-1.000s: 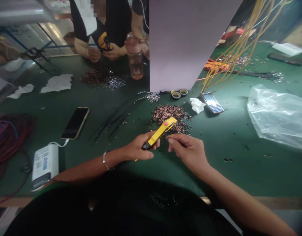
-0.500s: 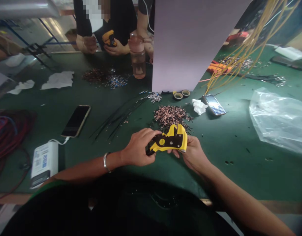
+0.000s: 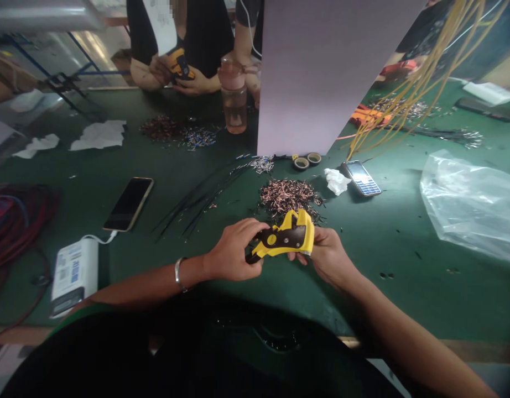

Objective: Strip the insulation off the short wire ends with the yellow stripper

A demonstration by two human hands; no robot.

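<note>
My left hand (image 3: 236,250) is wrapped round the handles of a yellow and black wire stripper (image 3: 285,239), held over the front of the green table. My right hand (image 3: 329,257) is closed at the tool's head, with its fingertips partly hidden behind the yellow jaw end. What those fingers pinch, if anything, does not show. Just beyond the tool lies a heap of short copper-and-black wire scraps (image 3: 289,194). Long thin black wires (image 3: 205,193) lie to the left of the heap, close to a small pile of silvery ends (image 3: 262,164).
Left of me are a phone (image 3: 129,204), a white power bank (image 3: 75,276) and coiled red cable (image 3: 16,226). A pale upright panel (image 3: 307,77) stands ahead; a keypad phone (image 3: 363,178) and plastic bag (image 3: 473,202) lie right. A co-worker opposite holds another stripper (image 3: 180,64) behind a bottle (image 3: 234,102).
The wire stripper has turned slightly in my hands, and my right hand has shifted a little left. Across the table, the co-worker's two hands have come together at their own stripper.
</note>
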